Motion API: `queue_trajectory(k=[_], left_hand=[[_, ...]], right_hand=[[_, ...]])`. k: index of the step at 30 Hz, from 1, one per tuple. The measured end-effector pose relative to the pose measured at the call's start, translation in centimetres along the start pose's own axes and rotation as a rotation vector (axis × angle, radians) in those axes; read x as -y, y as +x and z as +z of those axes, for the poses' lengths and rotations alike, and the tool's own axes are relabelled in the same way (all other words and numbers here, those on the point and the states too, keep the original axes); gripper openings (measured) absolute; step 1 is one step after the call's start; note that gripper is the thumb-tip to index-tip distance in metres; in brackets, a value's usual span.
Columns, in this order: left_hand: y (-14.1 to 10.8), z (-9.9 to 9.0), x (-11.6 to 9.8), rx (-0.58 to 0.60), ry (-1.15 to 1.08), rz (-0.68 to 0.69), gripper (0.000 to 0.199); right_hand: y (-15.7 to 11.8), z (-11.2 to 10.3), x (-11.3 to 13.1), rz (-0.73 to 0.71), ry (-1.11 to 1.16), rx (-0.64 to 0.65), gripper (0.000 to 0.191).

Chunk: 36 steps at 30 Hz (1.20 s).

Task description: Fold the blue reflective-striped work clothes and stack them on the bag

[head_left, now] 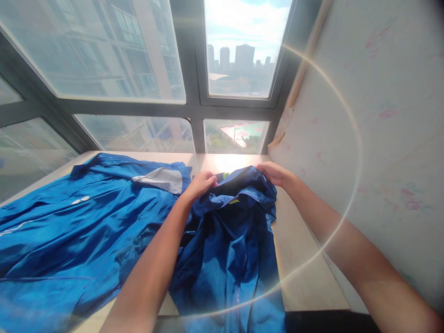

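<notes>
A dark blue jacket (239,249) lies on the pale sill with its collar end toward the window and its lower part hanging past the near edge. At the left of the collar, my left hand (203,182) pinches the fabric. My right hand (272,173) grips the cloth at the collar's right side, fingers partly hidden behind it. Yellow-green bits show inside the collar. To the left, a brighter blue garment (93,222) is spread out, with a grey-white patch (163,179) near its top; my left forearm crosses in front of its right edge.
The pale wooden sill (308,263) runs beneath both garments. Grey window frames (194,111) stand behind it, with buildings outside. A wall with faint pink marks (391,138) rises close on the right. Below the sill's near edge it is dark.
</notes>
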<state>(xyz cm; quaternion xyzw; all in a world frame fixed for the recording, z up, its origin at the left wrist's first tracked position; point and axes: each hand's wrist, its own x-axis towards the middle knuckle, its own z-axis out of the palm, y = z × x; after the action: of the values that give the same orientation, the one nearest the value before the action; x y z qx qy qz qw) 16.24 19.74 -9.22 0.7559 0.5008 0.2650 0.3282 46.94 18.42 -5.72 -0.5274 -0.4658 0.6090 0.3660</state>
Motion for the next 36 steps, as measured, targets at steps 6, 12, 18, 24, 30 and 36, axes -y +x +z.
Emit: queue_trajectory(k=[6,12,18,24,30,36], left_hand=[[-0.2,0.1,-1.2,-0.005,0.055,0.097,0.038],[-0.3,-0.5,-1.1,0.119,-0.199,0.006,0.041],[-0.7,-2.2,-1.4,0.223,-0.84,-0.219,0.051],[-0.3,-1.8,-0.1,0.081,-0.952,-0.342,0.052],[-0.6,-1.1,2.2,-0.072,-0.694,-0.368,0.047],[-2.1,-1.9,3.4,-0.082,-0.533,-0.387,0.049]], right_hand=[[-0.3,-0.5,0.7,0.14,0.13,0.032,0.017],[-0.7,-0.9,0.6,0.187,0.082,0.04,0.016],[-1.5,-1.8,1.2,0.082,0.081,0.155,0.004],[-0.4,-1.9,-0.1,0.081,0.156,0.043,0.019],[0.7,-3.1,-3.1,0.013,0.207,-0.117,0.013],[-1.1,-3.4,-4.9,-0.02,0.101,-0.016,0.021]])
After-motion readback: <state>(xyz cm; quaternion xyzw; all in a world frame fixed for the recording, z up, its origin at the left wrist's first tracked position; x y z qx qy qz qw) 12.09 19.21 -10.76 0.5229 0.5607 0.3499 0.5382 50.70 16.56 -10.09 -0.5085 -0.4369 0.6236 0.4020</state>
